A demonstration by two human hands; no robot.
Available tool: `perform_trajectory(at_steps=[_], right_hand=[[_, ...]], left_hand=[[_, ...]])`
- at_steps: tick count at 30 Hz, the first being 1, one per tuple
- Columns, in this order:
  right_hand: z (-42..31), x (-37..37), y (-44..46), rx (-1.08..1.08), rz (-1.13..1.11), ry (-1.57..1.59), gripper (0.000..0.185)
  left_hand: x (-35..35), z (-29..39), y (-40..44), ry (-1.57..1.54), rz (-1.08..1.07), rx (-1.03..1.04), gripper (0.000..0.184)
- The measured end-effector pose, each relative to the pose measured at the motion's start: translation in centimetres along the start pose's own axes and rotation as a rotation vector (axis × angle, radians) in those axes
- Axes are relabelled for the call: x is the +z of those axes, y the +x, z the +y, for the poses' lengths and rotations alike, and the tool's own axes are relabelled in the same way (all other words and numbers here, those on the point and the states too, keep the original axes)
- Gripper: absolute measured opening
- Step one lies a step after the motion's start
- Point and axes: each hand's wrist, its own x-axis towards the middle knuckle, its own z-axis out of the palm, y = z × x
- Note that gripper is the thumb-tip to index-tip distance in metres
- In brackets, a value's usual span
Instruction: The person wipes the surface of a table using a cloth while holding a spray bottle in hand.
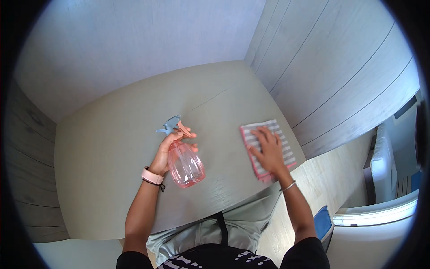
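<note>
My left hand (166,150) is wrapped round the neck of a clear pink spray bottle (187,167). The bottle has a grey-blue head and an orange trigger, and it is tilted over the table (112,148), its base towards me. Whether the base touches the tabletop I cannot tell. On the right, my right hand (268,150) lies flat with fingers spread on a folded cloth (288,150), grey-and-white striped with a pink edge. The cloth rests on the table near its right edge, partly covered by the hand.
A pale wall (148,36) stands behind the table, and a grooved wooden panel (331,67) rises at the right. Dark wood boards (33,166) border the left. Beyond the right edge are a light wood floor (313,188) and a blue item (322,222).
</note>
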Motion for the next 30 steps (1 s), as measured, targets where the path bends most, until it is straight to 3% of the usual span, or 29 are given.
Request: perform_trajectory(at_steps=[7, 16, 20, 30], right_hand=[[7.2, 0.6, 5.9, 0.171, 0.081, -0.028, 0.054], [3.4, 4.8, 14.2, 0.336, 0.043, -0.079, 0.062], [-0.2, 5.9, 15.2, 0.285, -0.005, -0.062, 0.062], [-7.7, 5.3, 7.3, -0.226, -0.03, 0.022, 0.058]], left_hand=[[0.7, -0.2, -0.5, -0.008, 0.006, -0.049, 0.036], [1.0, 0.3, -0.8, 0.012, 0.042, -0.057, 0.038], [0.1, -0.3, -0.6, 0.0, 0.007, -0.049, 0.035], [0.0, 0.1, 0.3, -0.007, 0.005, -0.023, 0.038]])
